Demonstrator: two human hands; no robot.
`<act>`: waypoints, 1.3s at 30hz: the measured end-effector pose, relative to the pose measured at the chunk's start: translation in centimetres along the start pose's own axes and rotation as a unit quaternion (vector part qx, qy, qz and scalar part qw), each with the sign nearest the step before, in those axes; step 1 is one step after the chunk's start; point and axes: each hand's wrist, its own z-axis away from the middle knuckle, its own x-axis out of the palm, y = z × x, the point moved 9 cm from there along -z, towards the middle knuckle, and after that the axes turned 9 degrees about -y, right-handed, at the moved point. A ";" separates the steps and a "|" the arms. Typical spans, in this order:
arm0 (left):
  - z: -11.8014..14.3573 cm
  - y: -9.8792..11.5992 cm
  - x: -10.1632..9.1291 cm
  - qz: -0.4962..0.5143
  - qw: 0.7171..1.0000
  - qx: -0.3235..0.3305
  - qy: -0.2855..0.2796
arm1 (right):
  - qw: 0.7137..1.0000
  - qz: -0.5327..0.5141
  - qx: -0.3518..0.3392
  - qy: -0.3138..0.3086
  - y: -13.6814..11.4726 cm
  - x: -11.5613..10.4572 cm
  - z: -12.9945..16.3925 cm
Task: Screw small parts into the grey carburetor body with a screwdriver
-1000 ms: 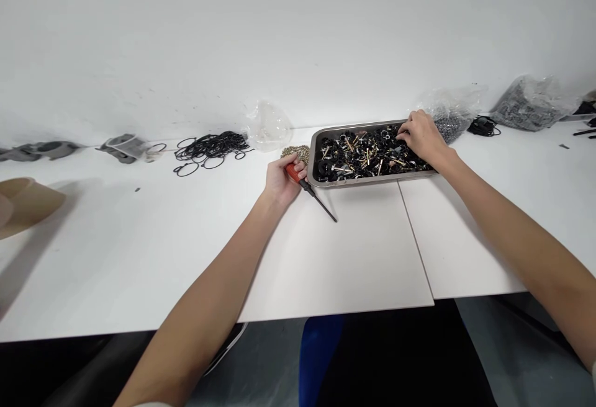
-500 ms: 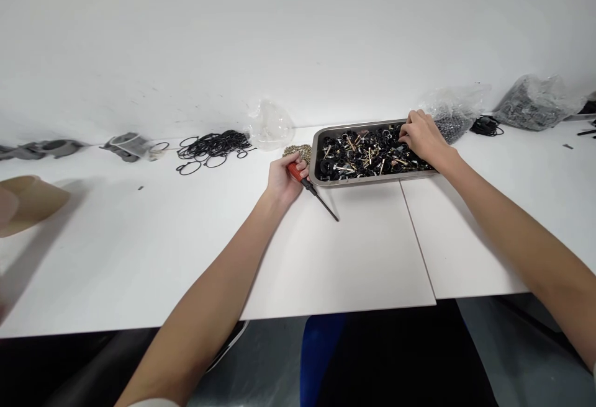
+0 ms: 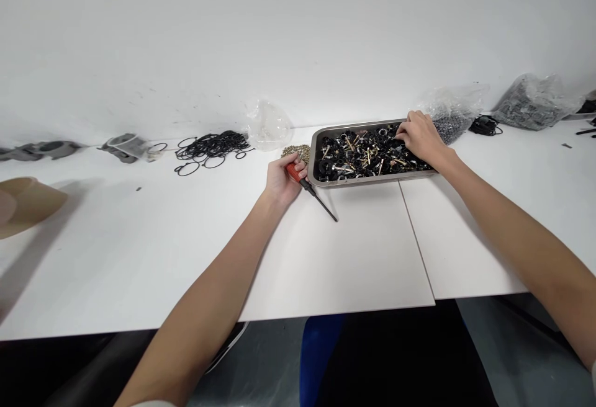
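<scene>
My left hand [image 3: 282,181] is closed round the red handle of a screwdriver [image 3: 309,187], whose dark shaft slants down to the right over the white table. Just behind that hand lies a pile of small brass-coloured pieces [image 3: 298,151]. A shallow metal tray [image 3: 313,171] stands to its right, filled with black rings, screws and other small metal parts [image 3: 363,154]. My right hand [image 3: 419,135] reaches over the tray's right end, fingers bent and pressed together down at the parts. Whatever is between those fingertips is too small or hidden to make out.
Black rubber rings [image 3: 216,149] lie heaped left of a crumpled clear bag [image 3: 267,125]. Bags of dark parts [image 3: 451,118] and grey parts [image 3: 531,104] rest against the wall at right. A tape roll [image 3: 35,205] stands far left. A seam [image 3: 416,239] crosses the table [image 3: 339,270].
My right fingers have shifted very slightly at the tray's parts. The left hand and the screwdriver have stayed in place.
</scene>
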 end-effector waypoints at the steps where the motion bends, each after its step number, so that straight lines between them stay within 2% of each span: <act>1: 0.0 0.0 0.0 -0.001 1.000 -0.001 0.000 | 1.000 -0.003 0.006 0.005 0.1 -0.1 0.0; 9: 0.1 0.0 0.2 -0.004 1.000 0.000 0.000 | 0.999 -0.027 0.038 0.027 -0.1 -0.7 0.1; 17: 0.1 0.0 0.2 -0.004 1.000 0.002 0.004 | 0.996 -0.077 0.021 0.045 -0.3 -1.1 0.2; 27: 0.1 0.0 0.1 -0.010 1.000 0.001 -0.005 | 0.981 -0.188 0.032 0.047 -0.7 -2.8 0.3; 35: 0.0 0.0 0.2 -0.003 1.000 -0.001 -0.007 | 0.978 -0.203 0.022 0.034 -1.3 -4.5 0.2; 39: 0.1 0.0 0.3 -0.004 1.000 -0.001 -0.003 | 0.974 -0.224 0.025 0.023 -1.4 -3.7 0.2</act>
